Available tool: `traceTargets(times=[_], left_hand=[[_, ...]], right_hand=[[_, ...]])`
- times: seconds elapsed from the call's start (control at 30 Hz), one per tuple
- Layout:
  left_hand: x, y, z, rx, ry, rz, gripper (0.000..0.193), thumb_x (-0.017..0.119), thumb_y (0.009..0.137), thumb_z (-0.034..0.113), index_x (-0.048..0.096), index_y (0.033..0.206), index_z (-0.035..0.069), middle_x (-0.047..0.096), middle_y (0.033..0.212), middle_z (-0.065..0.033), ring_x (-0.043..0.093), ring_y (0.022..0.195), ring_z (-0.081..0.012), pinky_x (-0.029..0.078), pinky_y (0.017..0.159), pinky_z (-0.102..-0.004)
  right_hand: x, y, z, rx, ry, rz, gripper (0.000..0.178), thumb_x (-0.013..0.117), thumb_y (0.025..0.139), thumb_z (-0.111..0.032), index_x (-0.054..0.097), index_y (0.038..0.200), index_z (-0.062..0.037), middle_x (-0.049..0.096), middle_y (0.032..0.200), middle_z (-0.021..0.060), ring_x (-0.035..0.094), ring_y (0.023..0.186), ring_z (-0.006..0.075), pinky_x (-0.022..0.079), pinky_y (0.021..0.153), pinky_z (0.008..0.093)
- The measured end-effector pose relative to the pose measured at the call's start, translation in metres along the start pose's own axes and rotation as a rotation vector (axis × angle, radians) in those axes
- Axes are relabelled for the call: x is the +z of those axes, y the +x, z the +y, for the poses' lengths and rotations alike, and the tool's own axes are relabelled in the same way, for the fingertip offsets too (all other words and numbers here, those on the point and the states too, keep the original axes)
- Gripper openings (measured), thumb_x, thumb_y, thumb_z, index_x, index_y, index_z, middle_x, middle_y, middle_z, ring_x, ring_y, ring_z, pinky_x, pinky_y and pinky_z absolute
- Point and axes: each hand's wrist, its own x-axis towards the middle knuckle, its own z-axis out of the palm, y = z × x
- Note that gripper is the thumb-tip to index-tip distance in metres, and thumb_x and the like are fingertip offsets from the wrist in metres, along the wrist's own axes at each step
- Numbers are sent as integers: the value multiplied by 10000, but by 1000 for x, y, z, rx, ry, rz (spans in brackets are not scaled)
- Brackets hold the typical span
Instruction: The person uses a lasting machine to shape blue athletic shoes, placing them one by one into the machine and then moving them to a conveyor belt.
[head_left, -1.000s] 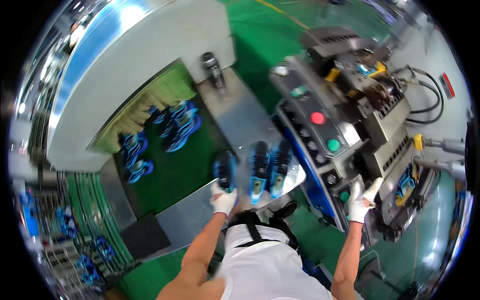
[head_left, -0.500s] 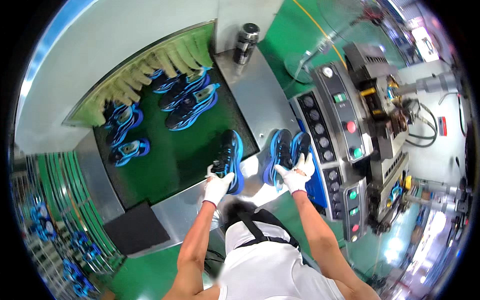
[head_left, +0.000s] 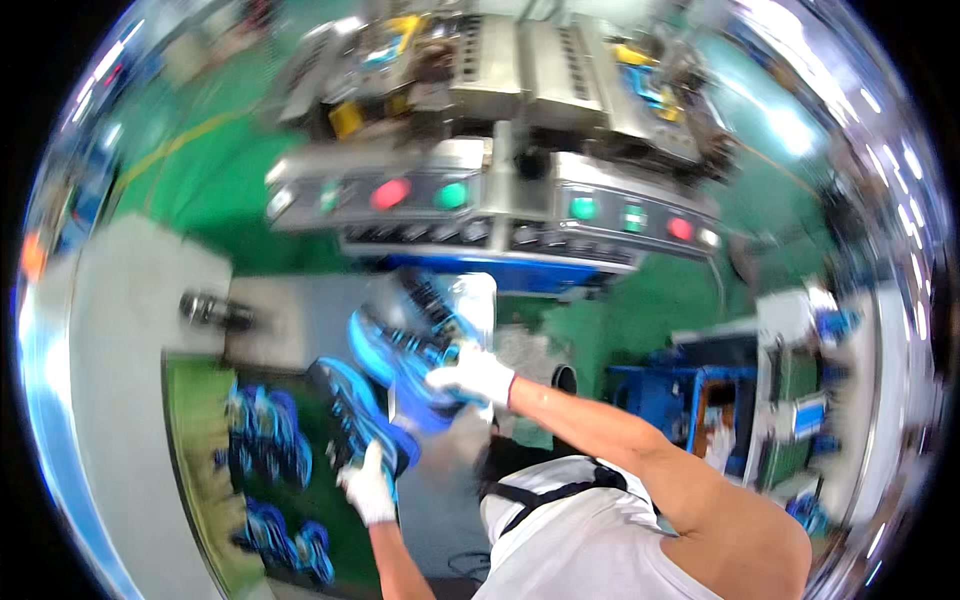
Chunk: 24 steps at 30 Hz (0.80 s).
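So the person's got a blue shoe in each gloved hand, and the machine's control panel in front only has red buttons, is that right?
Not quite. The head view shows the control panel with green buttons as well as red buttons. The rest holds: the left hand and right hand, both in white gloves, each grip a blue shoe: the left shoe and the right shoe.

blue-and-black shoe gripped at heel, tilted, second blue shoe lifted just beside it, motion-blurred

Head-worn fisheye, steeply downward, close overhead
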Motion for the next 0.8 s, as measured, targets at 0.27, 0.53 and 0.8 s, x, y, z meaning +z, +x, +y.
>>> traceTargets(times=[0.27, 0.53, 0.8], left_hand=[[69, -52, 80, 1560, 1060, -496, 570, 665, 952, 368, 493, 1495, 346, 639, 1148, -309, 673, 942, -445, 559, 840, -499], [223, -396, 249, 1172, 271, -1328, 822, 831, 795, 428, 480, 1402, -1, 697, 1177, -197, 662, 1115, -327, 500, 997, -441], [417, -736, 329, 2066, 214, -1336, 728, 636, 905, 446, 436, 1405, -44, 667, 1188, -269, 674, 1073, -420, 489, 944, -536]], right_hand=[[-96, -232, 113, 51, 454, 497, 1171, 775, 689, -705, 370, 1529, 3, 539, 1397, 310, 567, 1288, 406, 428, 1108, 410], [-149, -425, 290, 250, 952, 1777, 977, 898, 690, -371, 445, 1443, 56, 647, 1256, 201, 616, 1152, 275, 479, 1020, 389], [-292, -565, 428, 1162, 262, 1996, 889, 751, 803, -470, 456, 1431, 86, 555, 1393, 315, 532, 1313, 426, 399, 1128, 450]])
